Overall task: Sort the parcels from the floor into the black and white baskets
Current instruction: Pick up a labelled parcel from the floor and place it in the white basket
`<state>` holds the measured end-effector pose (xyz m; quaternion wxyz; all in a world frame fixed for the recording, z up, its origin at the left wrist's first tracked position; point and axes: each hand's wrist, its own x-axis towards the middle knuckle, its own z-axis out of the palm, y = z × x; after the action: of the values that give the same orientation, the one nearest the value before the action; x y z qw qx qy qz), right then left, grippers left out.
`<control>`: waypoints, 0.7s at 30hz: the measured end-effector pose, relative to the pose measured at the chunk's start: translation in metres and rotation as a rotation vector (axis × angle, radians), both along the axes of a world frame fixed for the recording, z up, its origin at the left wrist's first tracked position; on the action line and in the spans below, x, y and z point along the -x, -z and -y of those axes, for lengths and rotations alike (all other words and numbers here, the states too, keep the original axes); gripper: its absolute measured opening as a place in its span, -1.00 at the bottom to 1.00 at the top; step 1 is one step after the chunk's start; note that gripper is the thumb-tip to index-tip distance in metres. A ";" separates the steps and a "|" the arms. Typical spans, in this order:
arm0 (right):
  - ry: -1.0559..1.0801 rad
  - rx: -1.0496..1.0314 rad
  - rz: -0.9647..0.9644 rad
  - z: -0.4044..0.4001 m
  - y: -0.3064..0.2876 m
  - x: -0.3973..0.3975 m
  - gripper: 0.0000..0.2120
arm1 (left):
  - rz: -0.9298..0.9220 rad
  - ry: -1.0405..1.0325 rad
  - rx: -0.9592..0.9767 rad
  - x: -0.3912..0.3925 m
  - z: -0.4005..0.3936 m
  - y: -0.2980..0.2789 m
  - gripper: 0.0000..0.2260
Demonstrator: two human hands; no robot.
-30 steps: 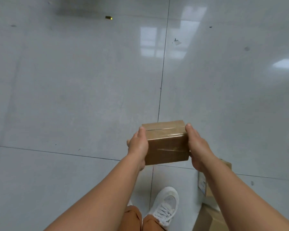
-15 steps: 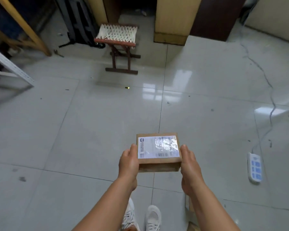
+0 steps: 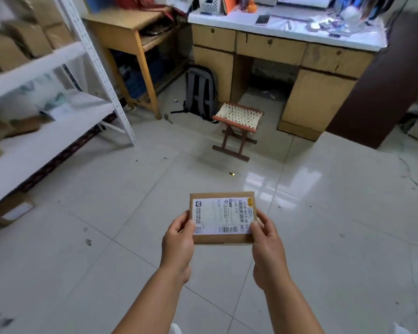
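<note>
A small brown cardboard parcel [image 3: 222, 218] with a white shipping label facing up is held in front of me above the tiled floor. My left hand [image 3: 179, 239] grips its left edge, thumb on the label. My right hand [image 3: 267, 239] grips its right edge, thumb on the label's lower right corner. No black or white basket is in view.
A white metal shelf [image 3: 46, 131] holding cardboard boxes stands at the left. A small wooden folding stool [image 3: 237, 126] sits ahead, a grey backpack [image 3: 200, 90] behind it. A wooden desk [image 3: 287, 56] with a cluttered white top fills the back. A flat box [image 3: 12, 210] lies under the shelf.
My view has lifted from the floor to the room ahead. The parcel has been turned label-up and raised closer to me, with both hands still on it.
</note>
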<state>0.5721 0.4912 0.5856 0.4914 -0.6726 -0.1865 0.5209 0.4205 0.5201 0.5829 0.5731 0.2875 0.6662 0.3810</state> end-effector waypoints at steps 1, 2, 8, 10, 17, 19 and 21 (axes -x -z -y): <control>-0.026 -0.014 -0.012 -0.002 -0.008 0.008 -0.70 | 0.012 -0.035 -0.013 0.010 0.002 -0.007 -0.80; -0.057 -0.022 -0.022 -0.005 -0.015 0.017 -0.72 | 0.033 -0.078 -0.023 0.020 0.004 -0.013 -0.83; -0.247 -0.044 -0.086 -0.012 -0.050 0.093 -0.62 | 0.100 -0.305 -0.135 0.096 0.023 -0.053 -0.66; -0.303 -0.030 -0.095 -0.012 -0.059 0.124 -0.56 | 0.081 -0.361 -0.152 0.125 0.033 -0.062 -0.65; -0.511 -0.101 -0.049 0.012 -0.091 0.260 -0.67 | 0.055 -0.495 -0.202 0.251 0.085 -0.088 -0.77; -0.555 -0.118 -0.049 0.025 -0.097 0.301 -0.69 | 0.044 -0.550 -0.221 0.290 0.105 -0.096 -0.76; -0.600 -0.138 -0.049 0.039 -0.104 0.343 -0.73 | 0.031 -0.598 -0.253 0.328 0.126 -0.106 -0.76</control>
<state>0.2293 0.4517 0.6893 0.3645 -0.5397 -0.4001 0.6449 0.0926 0.3943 0.6889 0.4054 0.1422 0.6598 0.6165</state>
